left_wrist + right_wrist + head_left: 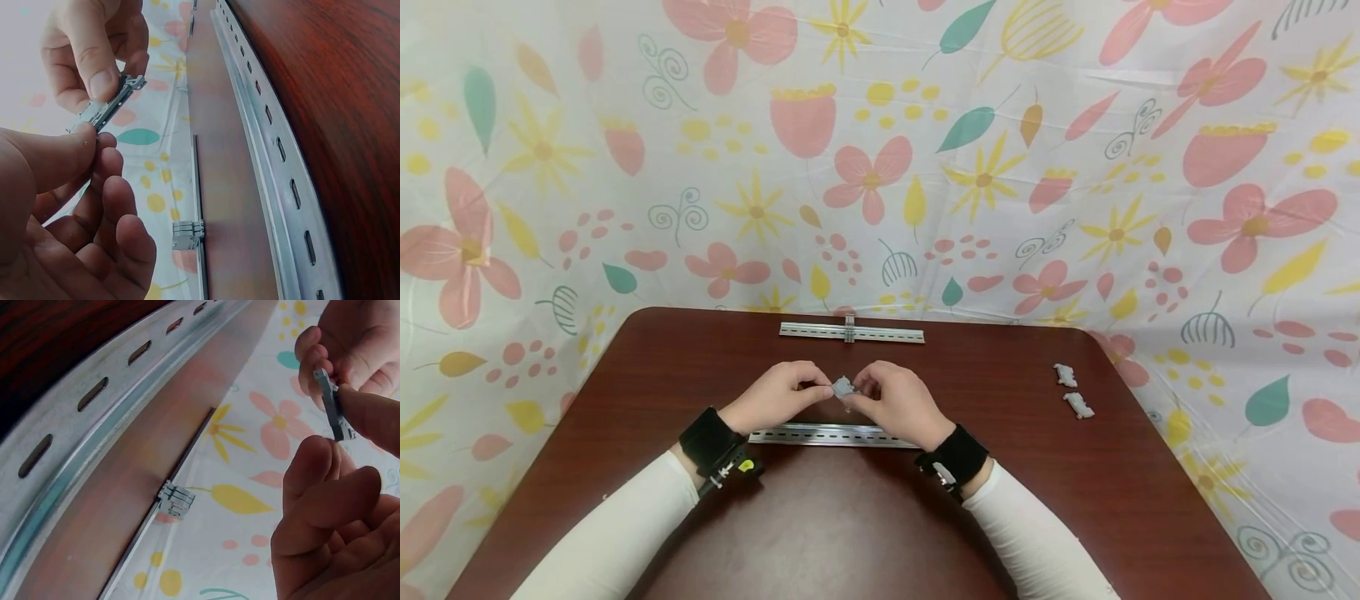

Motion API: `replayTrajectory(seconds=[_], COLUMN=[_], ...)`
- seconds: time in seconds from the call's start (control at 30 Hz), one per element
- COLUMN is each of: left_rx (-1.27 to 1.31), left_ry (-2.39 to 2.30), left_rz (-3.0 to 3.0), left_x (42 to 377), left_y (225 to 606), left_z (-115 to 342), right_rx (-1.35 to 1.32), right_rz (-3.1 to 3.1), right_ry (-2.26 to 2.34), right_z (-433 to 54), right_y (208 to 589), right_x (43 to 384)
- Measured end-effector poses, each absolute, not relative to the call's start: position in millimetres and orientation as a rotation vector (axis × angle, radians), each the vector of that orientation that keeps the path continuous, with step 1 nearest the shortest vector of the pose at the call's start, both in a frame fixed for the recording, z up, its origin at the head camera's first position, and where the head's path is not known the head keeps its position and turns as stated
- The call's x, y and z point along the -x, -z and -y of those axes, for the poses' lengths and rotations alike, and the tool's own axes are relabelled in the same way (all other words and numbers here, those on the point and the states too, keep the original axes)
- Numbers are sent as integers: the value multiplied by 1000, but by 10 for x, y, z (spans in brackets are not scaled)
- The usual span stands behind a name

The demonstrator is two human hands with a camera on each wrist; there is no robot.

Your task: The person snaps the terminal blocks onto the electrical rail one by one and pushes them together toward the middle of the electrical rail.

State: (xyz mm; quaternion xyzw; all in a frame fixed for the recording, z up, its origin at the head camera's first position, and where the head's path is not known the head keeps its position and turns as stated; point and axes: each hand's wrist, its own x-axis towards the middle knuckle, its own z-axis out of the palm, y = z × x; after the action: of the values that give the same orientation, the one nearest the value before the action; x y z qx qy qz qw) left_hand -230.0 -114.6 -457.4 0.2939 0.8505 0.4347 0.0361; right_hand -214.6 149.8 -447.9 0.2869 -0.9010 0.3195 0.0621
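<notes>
Between both hands, raised over the near DIN rail, is a small grey terminal block (843,386). My left hand (778,397) pinches one end of it between thumb and fingertips. The other end is pinched by my right hand (904,405), its thumb lying along the side. In the left wrist view the block (111,111) slants between the two thumbs, its narrow edge showing; in the right wrist view the block (332,406) stands nearly on end. Below the hands lies the near slotted metal DIN rail (831,434), its right end partly behind my right wrist.
Farther back lies a second DIN rail (887,335), with several grey terminal blocks (849,329) clipped together near its middle. Two loose terminal blocks (1078,405) lie on the right of the brown table (1000,467). A flower-patterned cloth (880,167) hangs behind the table.
</notes>
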Motion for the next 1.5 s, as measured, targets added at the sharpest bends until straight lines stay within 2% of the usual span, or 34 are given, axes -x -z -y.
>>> replayTrajectory(seconds=[0.2,0.67,1.1,1.5], left_rx=[-917,-974,-1002,-1007], left_ry=[-1312,-1240,-781,-669], left_rz=[-2594,-2542,-2672,-2655], left_x=[2282,2271,2347,2326], left_y=[4584,4641,4685,4643], left_z=[1152,1155,1346,1367], right_rx=[-953,-1144,-937,-833], right_rz=[2764,2850,2914,3022], right_ry=[-1079,-995,-924,-790], right_z=[-1521,-1515,-1453,-1236], right_y=[4464,4570,4663,4615], right_x=[2148,2180,2216,2288])
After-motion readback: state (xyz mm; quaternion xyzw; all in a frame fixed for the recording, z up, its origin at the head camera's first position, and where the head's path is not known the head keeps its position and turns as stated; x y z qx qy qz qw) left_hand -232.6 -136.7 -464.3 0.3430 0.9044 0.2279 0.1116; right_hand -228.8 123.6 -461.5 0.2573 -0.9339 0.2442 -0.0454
